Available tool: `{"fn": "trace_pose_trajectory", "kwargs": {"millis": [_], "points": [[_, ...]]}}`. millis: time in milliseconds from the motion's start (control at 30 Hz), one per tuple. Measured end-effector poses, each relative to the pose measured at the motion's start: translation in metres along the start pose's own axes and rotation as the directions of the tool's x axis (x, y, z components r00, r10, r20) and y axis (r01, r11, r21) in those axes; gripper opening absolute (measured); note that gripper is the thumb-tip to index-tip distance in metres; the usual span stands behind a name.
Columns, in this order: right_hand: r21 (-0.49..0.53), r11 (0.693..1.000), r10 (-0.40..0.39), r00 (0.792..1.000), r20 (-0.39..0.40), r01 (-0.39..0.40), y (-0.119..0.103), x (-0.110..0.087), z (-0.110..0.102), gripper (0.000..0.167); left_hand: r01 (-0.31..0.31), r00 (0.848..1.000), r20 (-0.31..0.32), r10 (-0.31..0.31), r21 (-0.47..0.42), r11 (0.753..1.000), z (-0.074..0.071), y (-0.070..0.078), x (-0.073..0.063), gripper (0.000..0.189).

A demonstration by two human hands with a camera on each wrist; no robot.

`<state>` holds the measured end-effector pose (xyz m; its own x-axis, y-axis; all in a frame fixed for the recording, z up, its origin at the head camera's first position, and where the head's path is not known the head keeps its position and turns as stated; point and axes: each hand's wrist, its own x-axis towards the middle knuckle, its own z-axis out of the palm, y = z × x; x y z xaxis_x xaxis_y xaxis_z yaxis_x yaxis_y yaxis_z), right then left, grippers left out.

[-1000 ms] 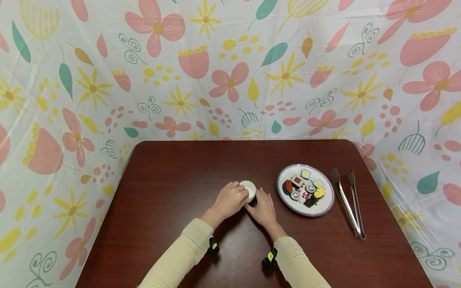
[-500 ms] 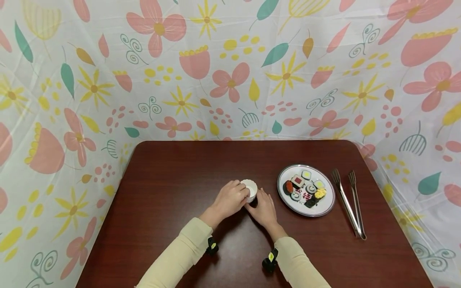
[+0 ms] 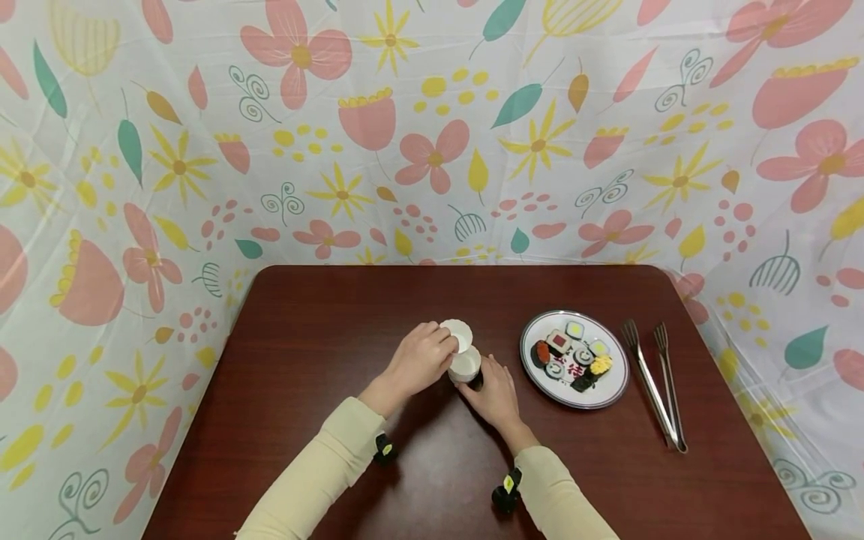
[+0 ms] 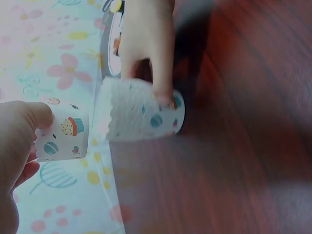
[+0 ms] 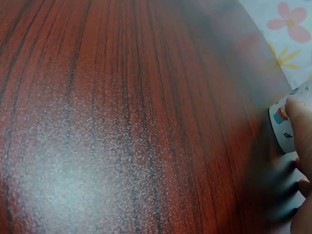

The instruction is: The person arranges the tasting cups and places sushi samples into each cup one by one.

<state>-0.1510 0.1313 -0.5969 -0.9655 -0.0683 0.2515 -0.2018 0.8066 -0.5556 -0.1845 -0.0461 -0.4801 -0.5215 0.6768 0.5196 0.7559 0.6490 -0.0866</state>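
In the head view my left hand (image 3: pixel 420 358) pinches the rim of a white paper cupcake liner (image 3: pixel 460 331). That liner is tilted and held just up and left of a nested stack of the same liners (image 3: pixel 465 365). In the left wrist view the held liner (image 4: pixel 73 139) shows a printed cupcake pattern, apart from the stack (image 4: pixel 131 114) with its several scalloped rims. My right hand (image 3: pixel 495 395) grips the stack low down on the table, thumb at its side. The right wrist view catches only part of the printed stack (image 5: pixel 282 127) and the thumb.
A round plate (image 3: pixel 552 388) with several sushi pieces stands right of my right hand on the dark red-brown table (image 3: pixel 324 322). Metal tongs (image 3: pixel 649 384) lie spread beyond the plate, near the table's right edge. A floral cloth (image 3: pixel 432 195) hangs behind and at both sides.
My left hand has moved up and to the left, drawing one cupcake liner out of the stack. The right hand stays in place on the remaining liners.
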Motion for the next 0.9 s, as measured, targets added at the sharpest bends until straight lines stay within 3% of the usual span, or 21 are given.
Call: {"fn": "trace_pose_trajectory", "kwargs": {"millis": [300,667,900], "points": [[-0.021,1.000,0.021,1.000,0.013,-0.021,0.000,0.000,0.000,0.062,0.060,0.996,0.056,-0.062,0.037,0.997,-0.002,-0.026,-0.014,0.011],[-0.002,1.000,0.021,1.000,-0.007,-0.021,-0.002,-0.002,0.001,0.063,0.125,0.990,0.049,-0.130,0.092,0.988,-0.001,-0.062,-0.046,0.016],[-0.009,1.000,0.019,1.000,0.000,-0.019,-0.001,-0.002,0.002,0.064,0.202,0.972,0.102,-0.213,0.105,0.974,-0.005,-0.086,-0.067,0.014]]}}
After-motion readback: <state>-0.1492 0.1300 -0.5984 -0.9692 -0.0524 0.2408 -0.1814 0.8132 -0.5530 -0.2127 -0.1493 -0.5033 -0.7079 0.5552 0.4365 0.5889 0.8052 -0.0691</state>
